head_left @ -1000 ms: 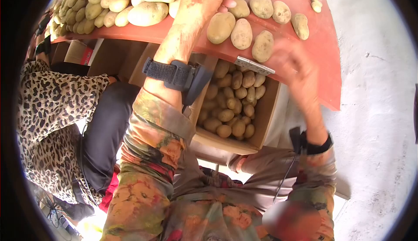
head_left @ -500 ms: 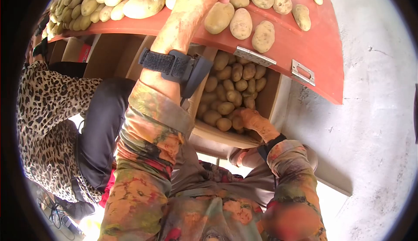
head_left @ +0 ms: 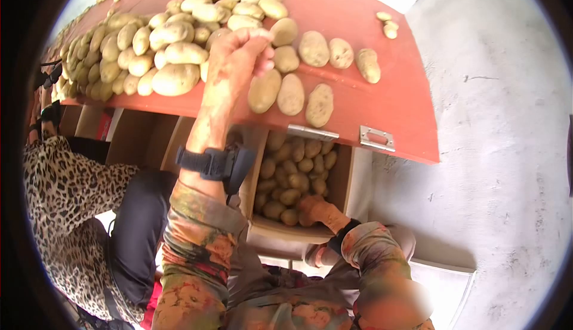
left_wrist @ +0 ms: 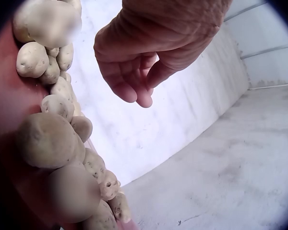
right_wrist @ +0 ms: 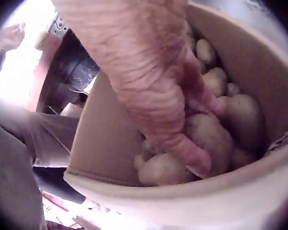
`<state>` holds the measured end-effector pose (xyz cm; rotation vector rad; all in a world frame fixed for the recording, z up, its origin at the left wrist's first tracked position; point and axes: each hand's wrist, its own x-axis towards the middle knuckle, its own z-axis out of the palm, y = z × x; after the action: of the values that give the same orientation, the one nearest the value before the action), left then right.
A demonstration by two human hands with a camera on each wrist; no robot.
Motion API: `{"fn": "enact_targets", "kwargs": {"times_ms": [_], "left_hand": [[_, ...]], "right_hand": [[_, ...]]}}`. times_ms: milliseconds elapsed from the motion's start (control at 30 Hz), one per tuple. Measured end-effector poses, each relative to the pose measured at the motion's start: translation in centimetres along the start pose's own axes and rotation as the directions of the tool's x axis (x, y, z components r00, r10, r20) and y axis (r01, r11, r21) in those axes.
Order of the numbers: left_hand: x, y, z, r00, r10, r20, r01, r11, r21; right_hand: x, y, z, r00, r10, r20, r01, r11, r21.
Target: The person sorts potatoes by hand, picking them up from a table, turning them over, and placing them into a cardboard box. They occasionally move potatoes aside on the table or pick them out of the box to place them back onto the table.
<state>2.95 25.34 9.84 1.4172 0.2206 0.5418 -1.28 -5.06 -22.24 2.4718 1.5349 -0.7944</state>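
My right hand [head_left: 321, 209] is down inside a cardboard box [right_wrist: 105, 139] of potatoes below the table edge. In the right wrist view its thumb and fingers curl round a large potato [right_wrist: 213, 136] near the box wall. Over the red table [head_left: 394, 85], my left hand [head_left: 237, 51] hovers beside the potato pile [head_left: 173, 34] with loosely bent fingers and nothing in them. Just right of that hand, several big potatoes lie spaced apart, among them a potato [head_left: 319, 104] at the table's front edge.
Two metal hinge plates, one a left plate [head_left: 313, 132], the other a right plate [head_left: 377, 138], sit on the table's front edge. A few small potatoes [head_left: 389, 25] lie far right, near the white wall [head_left: 477, 151]. Another person in a leopard-print top [head_left: 77, 210] sits to the left.
My right hand has gone from beside the table's front edge down into the box and grips a potato there. The left hand stays over the table; the head view has shifted.
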Motion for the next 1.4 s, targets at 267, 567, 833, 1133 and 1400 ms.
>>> {"fn": "enact_targets", "kwargs": {"times_ms": [267,567,833,1133,1400], "left_hand": [[-0.3,-0.1,-0.5,0.998,-0.059,-0.017,0.058,0.998,-0.023],[-0.1,-0.7,0.0,0.998,-0.063,0.010,0.063,0.998,0.010],[0.1,-1.4,0.3,0.997,-0.073,0.033,0.070,0.994,0.082],[1.1,-2.2,-0.8,0.998,-0.045,0.048,0.040,0.995,0.096],[-0.4,-1.0,0.0,0.995,0.029,0.093,-0.027,0.999,-0.024]], "right_hand": [[-4.5,-3.1,-17.8,0.999,0.031,0.008,-0.030,0.815,0.578],[-9.4,1.9,-26.9,0.799,0.394,-0.454,0.454,0.101,0.885],[-6.9,3.7,-27.6,0.680,0.639,-0.360,0.235,0.275,0.932],[-4.8,2.6,-26.0,0.439,0.465,-0.768,0.067,0.836,0.545],[-6.3,-4.5,-26.1,0.273,0.069,-0.960,0.341,0.926,0.163]]}}
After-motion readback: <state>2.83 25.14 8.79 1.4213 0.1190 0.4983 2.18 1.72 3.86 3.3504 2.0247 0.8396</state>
